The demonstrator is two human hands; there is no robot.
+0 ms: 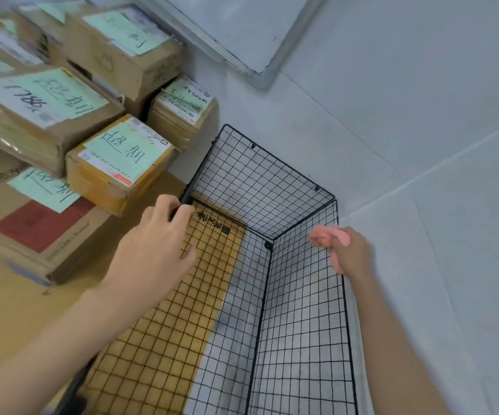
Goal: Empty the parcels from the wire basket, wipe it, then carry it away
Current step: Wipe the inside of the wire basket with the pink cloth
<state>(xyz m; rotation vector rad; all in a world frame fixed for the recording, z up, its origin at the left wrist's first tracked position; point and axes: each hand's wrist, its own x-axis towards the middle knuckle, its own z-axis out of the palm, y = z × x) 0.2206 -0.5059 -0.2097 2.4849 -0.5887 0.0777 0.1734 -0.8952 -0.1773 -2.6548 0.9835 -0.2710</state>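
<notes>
The black wire basket [260, 187] stood empty on the pale tiled floor [421, 145], in the near middle of the scene, its left side lying over a flattened brown cardboard sheet [158, 339]. The left hand [158, 244] had its grip closed around the basket's upper left rim bar. The right hand [351, 253], at the right rim, was closed tight on a bunched pink cloth [329, 236] held against the top of the right mesh wall. The parcels [119, 163], brown boxes with pale green handwritten labels, were piled on the far left, just beside the basket.
</notes>
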